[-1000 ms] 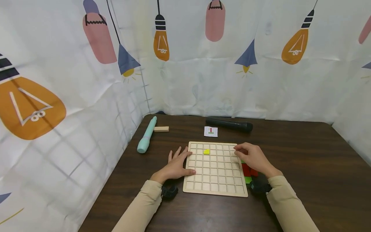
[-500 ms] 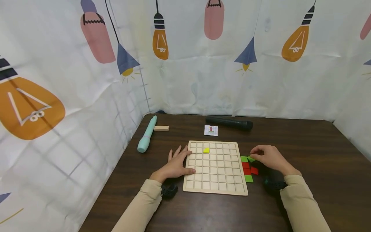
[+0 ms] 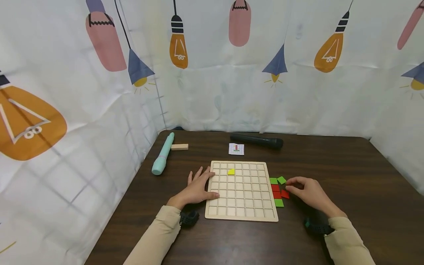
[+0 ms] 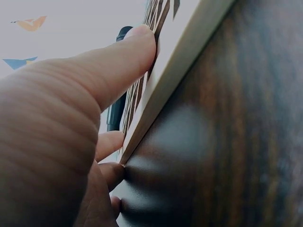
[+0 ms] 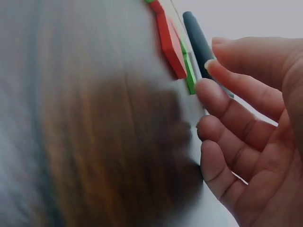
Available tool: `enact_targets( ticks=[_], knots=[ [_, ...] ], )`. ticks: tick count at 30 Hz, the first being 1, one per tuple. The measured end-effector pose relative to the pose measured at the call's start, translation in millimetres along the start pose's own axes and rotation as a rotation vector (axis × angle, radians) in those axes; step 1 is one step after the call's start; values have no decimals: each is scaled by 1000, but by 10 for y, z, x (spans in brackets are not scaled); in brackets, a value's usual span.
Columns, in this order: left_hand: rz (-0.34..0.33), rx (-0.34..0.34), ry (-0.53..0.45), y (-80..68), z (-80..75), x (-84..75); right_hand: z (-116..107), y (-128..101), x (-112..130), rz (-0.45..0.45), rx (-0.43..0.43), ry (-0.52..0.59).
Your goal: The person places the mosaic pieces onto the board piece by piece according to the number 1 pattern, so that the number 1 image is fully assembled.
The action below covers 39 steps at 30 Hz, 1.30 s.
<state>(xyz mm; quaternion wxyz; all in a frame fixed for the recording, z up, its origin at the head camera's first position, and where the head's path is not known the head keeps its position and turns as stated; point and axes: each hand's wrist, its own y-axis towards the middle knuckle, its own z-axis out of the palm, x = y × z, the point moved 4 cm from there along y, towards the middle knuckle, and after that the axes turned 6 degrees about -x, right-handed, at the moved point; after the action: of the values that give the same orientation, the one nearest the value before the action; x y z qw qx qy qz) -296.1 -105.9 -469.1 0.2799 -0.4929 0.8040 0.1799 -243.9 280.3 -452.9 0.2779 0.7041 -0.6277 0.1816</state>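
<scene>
Hands: left (image 3: 198, 188) steadies grid board (image 3: 241, 217), right (image 3: 308, 193) beside tiles (image 3: 277, 188)

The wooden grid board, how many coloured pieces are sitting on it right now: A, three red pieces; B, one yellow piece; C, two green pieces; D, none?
B: the wooden grid board carries only one yellow piece near its far edge, while the red and green pieces lie on the table beside its right edge.

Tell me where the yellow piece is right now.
In the head view, the yellow piece sits on the wooden grid board, second row from the far edge, left of centre, beyond the left hand.
</scene>
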Motion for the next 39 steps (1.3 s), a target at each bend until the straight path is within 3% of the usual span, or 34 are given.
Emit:
enact_targets(
  ticks=[7, 17, 24, 30, 39],
  knots=[
    [11, -12, 17, -2, -2, -3, 50, -70, 56, -27, 75, 20],
    [20, 6, 33, 11, 20, -3, 26, -146, 18, -44, 91, -31],
    [12, -9, 38, -17, 11, 24, 78, -104, 43, -98, 21, -79],
    [3, -4, 43, -49, 4, 10, 102, -110, 23, -61, 25, -78],
    [-8, -15, 42, -54, -4, -62, 55, -86, 46, -94, -114, -68]
  ],
)
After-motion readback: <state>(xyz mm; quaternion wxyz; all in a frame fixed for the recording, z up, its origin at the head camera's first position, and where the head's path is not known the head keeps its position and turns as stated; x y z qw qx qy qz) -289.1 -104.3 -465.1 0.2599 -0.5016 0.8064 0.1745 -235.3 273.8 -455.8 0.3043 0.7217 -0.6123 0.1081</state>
